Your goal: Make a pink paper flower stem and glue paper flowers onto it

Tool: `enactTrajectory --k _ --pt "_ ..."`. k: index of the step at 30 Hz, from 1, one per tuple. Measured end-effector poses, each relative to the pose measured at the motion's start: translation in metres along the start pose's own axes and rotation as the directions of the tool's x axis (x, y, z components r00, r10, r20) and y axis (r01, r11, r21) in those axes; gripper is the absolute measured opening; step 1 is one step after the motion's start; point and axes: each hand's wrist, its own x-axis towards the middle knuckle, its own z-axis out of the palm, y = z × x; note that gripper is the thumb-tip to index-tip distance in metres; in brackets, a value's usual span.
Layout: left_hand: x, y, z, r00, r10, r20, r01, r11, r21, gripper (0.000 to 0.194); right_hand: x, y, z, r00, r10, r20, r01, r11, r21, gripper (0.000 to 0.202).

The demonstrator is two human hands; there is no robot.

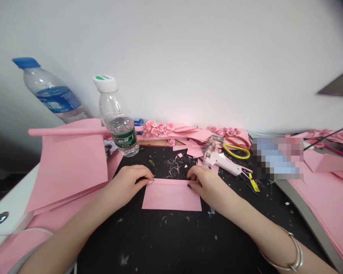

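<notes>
A pink sheet of paper (171, 197) lies on the black mat (165, 239) in front of me, with a narrow folded strip along its far edge. My left hand (135, 179) pinches the far left corner between thumb and fingers. At the far right corner, my right hand (204, 182) grips the same edge in a like pinch. Just beyond the paper are small pink and green scraps (173, 165). A white glue gun (221, 161) lies past my right hand, beside scissors (236, 150) with yellow and orange handles.
A water bottle (122, 133) with a green label stands behind my left hand; a blue-capped bottle (58, 99) leans farther left. Large pink sheets (71, 163) lie at left, more pink paper (328, 198) at right. Paper roses (158, 128) line the wall. A blurred-out object (277, 158) sits right.
</notes>
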Motion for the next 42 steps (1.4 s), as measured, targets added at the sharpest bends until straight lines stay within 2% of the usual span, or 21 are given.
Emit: enactTrajectory --k 3,5,7,10,13,16,19,24,28,30,36,39,42 --pt "-0.001 0.001 0.001 0.998 -0.054 -0.013 0.054 0.998 -0.013 0.009 -0.001 0.000 0.000 0.999 -0.048 0.010 0.048 0.999 -0.017 0.016" --pt "-0.003 0.000 0.002 0.999 -0.040 -0.017 0.040 0.999 -0.010 0.010 -0.002 -0.001 0.000 0.996 -0.086 0.004 0.087 0.995 -0.050 0.019" --pt "-0.004 -0.003 0.004 0.999 0.028 -0.030 -0.027 0.999 0.021 0.013 -0.004 -0.004 -0.001 0.992 -0.125 -0.009 0.124 0.986 -0.110 0.022" --pt "-0.004 -0.005 0.006 0.989 0.134 -0.062 -0.123 0.980 0.154 0.020 -0.006 -0.007 -0.001 0.986 -0.168 0.003 0.164 0.959 -0.230 0.026" --pt "-0.005 -0.003 0.005 0.979 0.203 -0.018 -0.188 0.937 0.295 0.023 -0.009 -0.012 -0.002 0.985 -0.159 0.065 0.172 0.924 -0.342 0.029" --pt "-0.008 0.005 0.000 0.980 0.193 0.054 -0.200 0.921 0.333 0.027 -0.014 -0.018 -0.005 0.983 -0.117 0.144 0.168 0.888 -0.429 0.030" --pt "-0.013 0.016 -0.003 0.985 0.154 0.077 -0.171 0.921 0.350 0.029 -0.022 -0.025 -0.003 0.984 -0.091 0.156 0.159 0.846 -0.509 0.028" --pt "-0.014 0.028 0.007 0.986 0.144 0.085 -0.167 0.896 0.413 0.025 -0.025 -0.034 0.016 0.975 -0.165 0.147 0.220 0.810 -0.544 0.036" --pt "-0.011 0.035 0.018 0.981 0.173 0.091 -0.195 0.892 0.408 0.030 -0.022 -0.037 0.026 0.961 -0.237 0.144 0.277 0.806 -0.523 0.044" --pt "-0.010 0.037 0.019 0.984 0.162 0.081 -0.181 0.894 0.409 0.030 -0.021 -0.038 0.023 0.966 -0.212 0.147 0.258 0.806 -0.533 0.043" --pt "-0.011 0.030 0.007 0.996 0.081 0.038 -0.090 0.893 0.441 0.025 -0.024 -0.040 -0.004 0.982 0.016 0.190 0.103 0.796 -0.596 0.028" --pt "-0.012 0.020 0.002 0.993 0.110 0.049 -0.120 0.886 0.448 0.027 -0.025 -0.040 -0.014 0.963 0.120 0.240 0.053 0.792 -0.608 0.031" --pt "-0.013 0.013 0.000 0.988 0.145 0.056 -0.155 0.880 0.450 0.027 -0.026 -0.038 -0.017 0.949 0.152 0.277 0.044 0.805 -0.592 0.032"
